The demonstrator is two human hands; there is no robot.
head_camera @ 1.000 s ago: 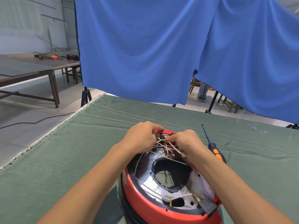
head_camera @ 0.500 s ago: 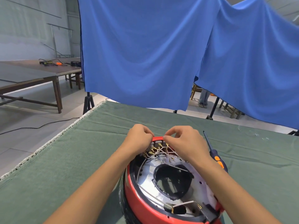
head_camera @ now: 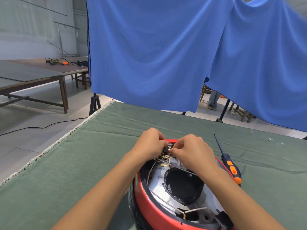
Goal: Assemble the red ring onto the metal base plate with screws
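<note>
Working at the 12 o'clock edge of the glossy red plastic ring (head_camera: 142,195), both hands close together over a tangle of thin white wires with brass terminals (head_camera: 163,161). Left hand (head_camera: 150,145) clenched around that wire bundle at the rim, fingers curled in. Right hand (head_camera: 191,151) pinching a small black connector block (head_camera: 169,146) between thumb and fingertips, just beside the left hand's knuckles. Red ring seated around the shiny round metal base plate (head_camera: 159,188), with a dark round opening (head_camera: 182,185) at the plate's centre; whole assembly sitting on the green cloth-covered table (head_camera: 66,171) at 6 o'clock of the view. Lying on the cloth at 3 o'clock of the ring, close to its rim, a screwdriver with a blue and orange handle (head_camera: 231,168), tip pointing toward 11 o'clock. Hanging behind the table at 12 o'clock, a blue fabric backdrop (head_camera: 149,55)
</note>
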